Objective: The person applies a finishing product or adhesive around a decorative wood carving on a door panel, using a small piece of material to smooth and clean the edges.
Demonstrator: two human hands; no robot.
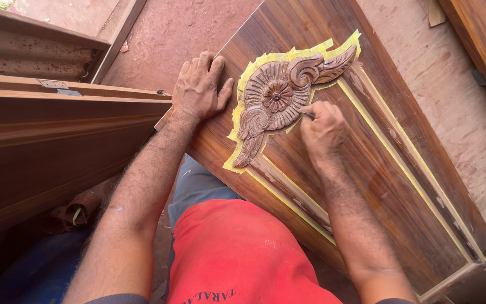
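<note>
Near, red shirt (237,253) and two bare arms reaching over a brown wooden door panel (389,186). Right hand (323,128) curled, fingers (310,110) pressed together, pinching something too small to tell, touching the carved wooden flower (277,95) edged with yellow tape (243,73). Farther left, left hand (199,85) flat, fingers spread, on the panel's left edge.

Reddish concrete floor (170,34), daylight

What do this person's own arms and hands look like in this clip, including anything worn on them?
Both forearms are bare and hairy, with dark sleeve edges just visible at the bottom of the picture. The left hand and the right hand wear no gloves; no rings, watch or bands show. Pale dust speckles the forearms.
</note>
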